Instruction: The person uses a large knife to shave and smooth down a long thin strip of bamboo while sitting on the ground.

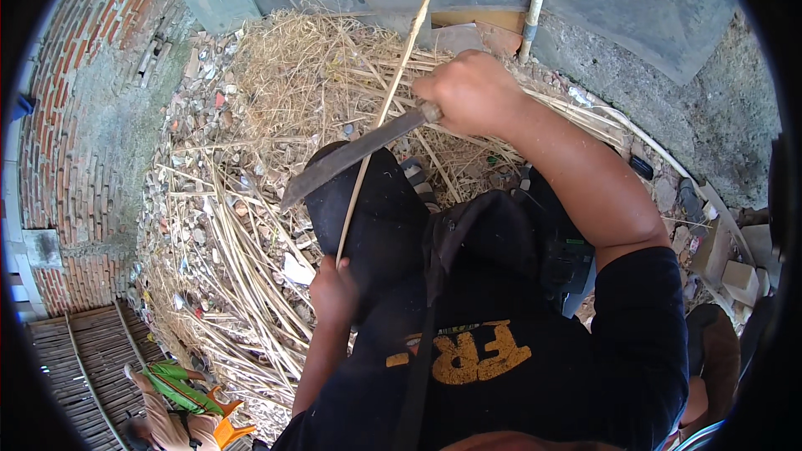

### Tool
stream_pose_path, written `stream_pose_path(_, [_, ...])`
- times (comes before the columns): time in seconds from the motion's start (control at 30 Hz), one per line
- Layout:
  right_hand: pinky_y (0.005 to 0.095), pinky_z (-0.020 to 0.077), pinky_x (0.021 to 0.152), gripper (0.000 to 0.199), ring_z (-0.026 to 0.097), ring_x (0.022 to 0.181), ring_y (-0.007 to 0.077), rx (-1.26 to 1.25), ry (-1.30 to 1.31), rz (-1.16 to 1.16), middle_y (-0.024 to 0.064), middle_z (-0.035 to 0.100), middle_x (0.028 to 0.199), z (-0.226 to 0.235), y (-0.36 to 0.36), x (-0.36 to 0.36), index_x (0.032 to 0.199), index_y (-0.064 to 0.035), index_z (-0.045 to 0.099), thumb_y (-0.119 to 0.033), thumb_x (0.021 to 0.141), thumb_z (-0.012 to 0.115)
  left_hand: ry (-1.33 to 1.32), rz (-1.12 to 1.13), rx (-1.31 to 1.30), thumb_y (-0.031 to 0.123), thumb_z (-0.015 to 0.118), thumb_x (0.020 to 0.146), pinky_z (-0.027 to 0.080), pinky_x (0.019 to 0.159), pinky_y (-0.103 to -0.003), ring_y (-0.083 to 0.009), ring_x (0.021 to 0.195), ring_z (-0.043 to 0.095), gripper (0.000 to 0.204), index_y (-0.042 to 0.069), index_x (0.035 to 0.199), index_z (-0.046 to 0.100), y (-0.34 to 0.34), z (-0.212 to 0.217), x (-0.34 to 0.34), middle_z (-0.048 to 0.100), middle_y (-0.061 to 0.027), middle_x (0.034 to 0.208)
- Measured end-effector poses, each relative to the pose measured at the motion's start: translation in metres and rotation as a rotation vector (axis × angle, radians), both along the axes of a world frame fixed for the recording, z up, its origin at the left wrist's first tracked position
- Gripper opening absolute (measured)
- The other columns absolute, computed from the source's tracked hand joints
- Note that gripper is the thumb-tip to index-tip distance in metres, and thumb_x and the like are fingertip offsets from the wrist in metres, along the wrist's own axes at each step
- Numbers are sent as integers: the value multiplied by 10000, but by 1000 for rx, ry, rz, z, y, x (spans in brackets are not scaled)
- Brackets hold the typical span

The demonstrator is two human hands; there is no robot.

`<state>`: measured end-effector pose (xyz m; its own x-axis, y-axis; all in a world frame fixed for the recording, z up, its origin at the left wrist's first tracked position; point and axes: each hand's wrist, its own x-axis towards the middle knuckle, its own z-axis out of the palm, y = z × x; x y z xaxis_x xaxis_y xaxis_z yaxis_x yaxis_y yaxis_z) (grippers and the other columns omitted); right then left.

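My right hand [472, 93] is closed round the handle of a machete [338, 163], whose broad dark blade points to the lower left. A long, thin bamboo strip [411, 40] runs from my left hand [333, 292] up past the top edge. The left fingers are wrapped round its lower end, and that hand is slightly blurred. Blade and strip cross above my dark-clad left knee [368, 200]; whether they touch, I cannot tell. The blade hides part of the strip there.
Many split bamboo strips [251, 259] lie on the rubble at left. Shavings [288, 75] heap up ahead, before a grey wall with a pipe [536, 0]. A brick wall [79, 117] stands left. Another person [180, 418] sits at lower left near a bamboo slat platform [79, 359].
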<state>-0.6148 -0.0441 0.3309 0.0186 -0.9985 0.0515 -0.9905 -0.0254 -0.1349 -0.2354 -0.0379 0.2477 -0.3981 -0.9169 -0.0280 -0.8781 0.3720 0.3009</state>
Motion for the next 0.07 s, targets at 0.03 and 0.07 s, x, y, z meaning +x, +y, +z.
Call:
stream_pose_path(0.03, [438,569,777,153,710,864,277,-24,-80,-59,106,717,885,-4,-5,-10,949,-151,679,-139,797,671,-3,14,9,229,544,967,483,645,-549,-476,716,637,217,23,905,569,-2,-3,1,633,-274,735])
stream_pose_path(0.07, [434,573,791,144,717,874,260,-43,-159,-128,93,728,917,-11,-8,-33,963,-158,682,-162,820,674,-6,18,23,238,572,949,493,676,-557,-471,740,649,209,31,917,579,-1,-5,2,647,-277,761])
